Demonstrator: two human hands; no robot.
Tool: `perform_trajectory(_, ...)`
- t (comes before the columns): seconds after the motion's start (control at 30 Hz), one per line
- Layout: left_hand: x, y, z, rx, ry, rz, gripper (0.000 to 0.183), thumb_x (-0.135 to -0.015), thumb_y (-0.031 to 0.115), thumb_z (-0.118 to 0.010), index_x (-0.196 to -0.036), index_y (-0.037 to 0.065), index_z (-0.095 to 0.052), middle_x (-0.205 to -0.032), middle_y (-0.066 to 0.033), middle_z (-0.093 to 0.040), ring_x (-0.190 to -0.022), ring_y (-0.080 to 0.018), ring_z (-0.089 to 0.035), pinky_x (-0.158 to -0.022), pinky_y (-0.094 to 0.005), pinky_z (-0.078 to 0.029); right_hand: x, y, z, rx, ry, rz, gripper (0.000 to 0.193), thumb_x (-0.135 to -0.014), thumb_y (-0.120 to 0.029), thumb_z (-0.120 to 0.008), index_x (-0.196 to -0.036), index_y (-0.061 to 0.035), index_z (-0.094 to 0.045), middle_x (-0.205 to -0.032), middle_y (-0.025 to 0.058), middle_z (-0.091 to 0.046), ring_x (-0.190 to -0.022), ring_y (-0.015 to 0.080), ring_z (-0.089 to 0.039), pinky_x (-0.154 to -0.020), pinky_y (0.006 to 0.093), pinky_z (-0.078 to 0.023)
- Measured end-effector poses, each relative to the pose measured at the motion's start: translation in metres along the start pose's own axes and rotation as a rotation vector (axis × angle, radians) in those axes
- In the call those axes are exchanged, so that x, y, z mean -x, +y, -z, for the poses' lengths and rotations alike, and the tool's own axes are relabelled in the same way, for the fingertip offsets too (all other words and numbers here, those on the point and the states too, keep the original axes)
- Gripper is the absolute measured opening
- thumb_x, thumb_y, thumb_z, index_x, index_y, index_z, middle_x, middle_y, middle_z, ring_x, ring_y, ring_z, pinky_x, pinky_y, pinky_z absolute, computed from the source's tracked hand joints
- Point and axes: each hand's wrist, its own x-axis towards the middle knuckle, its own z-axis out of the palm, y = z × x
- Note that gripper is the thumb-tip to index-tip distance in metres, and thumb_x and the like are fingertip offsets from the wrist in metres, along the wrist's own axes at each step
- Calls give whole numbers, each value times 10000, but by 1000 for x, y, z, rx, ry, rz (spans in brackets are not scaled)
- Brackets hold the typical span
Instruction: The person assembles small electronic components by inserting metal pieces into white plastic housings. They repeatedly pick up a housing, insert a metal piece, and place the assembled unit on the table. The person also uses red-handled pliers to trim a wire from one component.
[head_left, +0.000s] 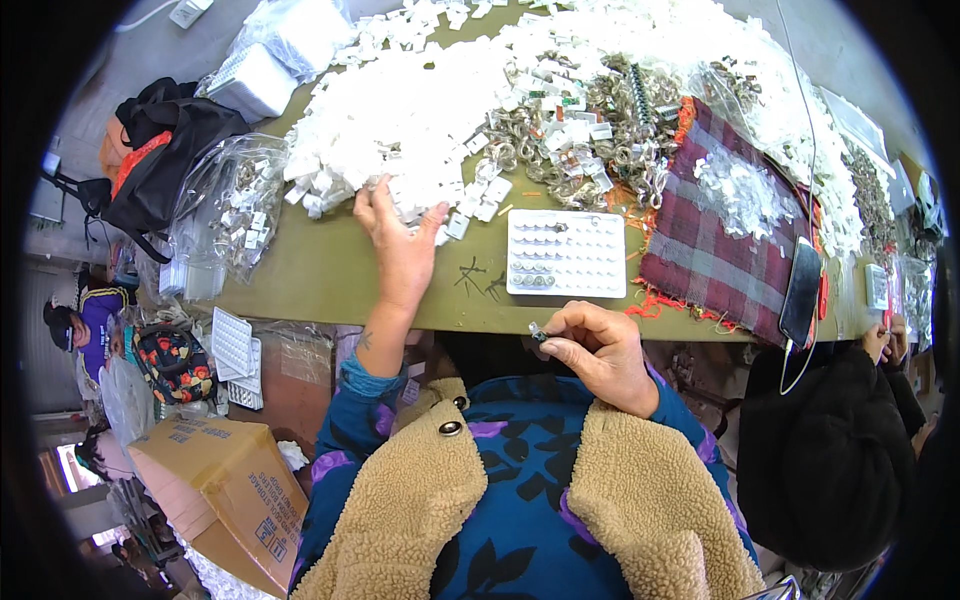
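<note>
My left hand [398, 250] reaches to the near edge of a big pile of small white plastic pieces [400, 120]. Its fingers are spread among the pieces, and none is plainly gripped. Close to my body, at the table's front edge, my right hand [603, 358] pinches a small clear-and-dark part [539, 331] between thumb and fingertips. Just beyond that hand lies a white pitted tray [614, 262]; small round parts sit in some of its lower-left pits, and another piece rests near its top.
Coiled cable pieces [590, 150] are heaped behind the tray. To the right, a plaid cloth [690, 225] bears clear bits [745, 190], with a phone [801, 290] at its edge. A bag of parts [235, 205] is at left, a cardboard box [225, 490] below. Another person [830, 450] sits at right.
</note>
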Motion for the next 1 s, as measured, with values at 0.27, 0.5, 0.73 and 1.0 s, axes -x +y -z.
perform_trajectory(0.27,30,6,22,-33,105,-51,391,-917,161,-665,-1260,20,-539,-1377,-192,-435,-1263,-318,-459,-1069,-420,-370,9,-4,17,193,-45,112,73,-883,7,-676,-931,29,-625,-791,54,-605,-669,88,-535,-594,234,-440)
perform_trajectory(0.5,41,38,15,-64,40,-346,117,-781,16,-757,-862,50,-679,-859,-72,-625,-788,-233,-627,-691,-334,-512,8,-1,15,168,-17,24,97,-882,3,-683,-948,16,-613,-813,73,-617,-697,120,-562,-625,261,-465)
perform_trajectory(0.73,19,67,-22,-372,-247,-466,82,-750,46,-731,-804,65,-673,-835,-61,-570,-775,-254,-629,-627,-380,-507,11,-5,21,366,0,207,126,-832,45,-702,-926,29,-618,-792,91,-606,-649,180,-551,-605,270,-454)
perform_trajectory(1.0,22,71,-2,-303,4,-488,135,-773,9,-725,-876,85,-684,-920,-60,-587,-673,-239,-635,-545,-339,-497,11,-7,29,-228,128,-37,77,-957,-45,-603,-1007,-9,-557,-852,55,-619,-622,90,-531,-544,233,-447)
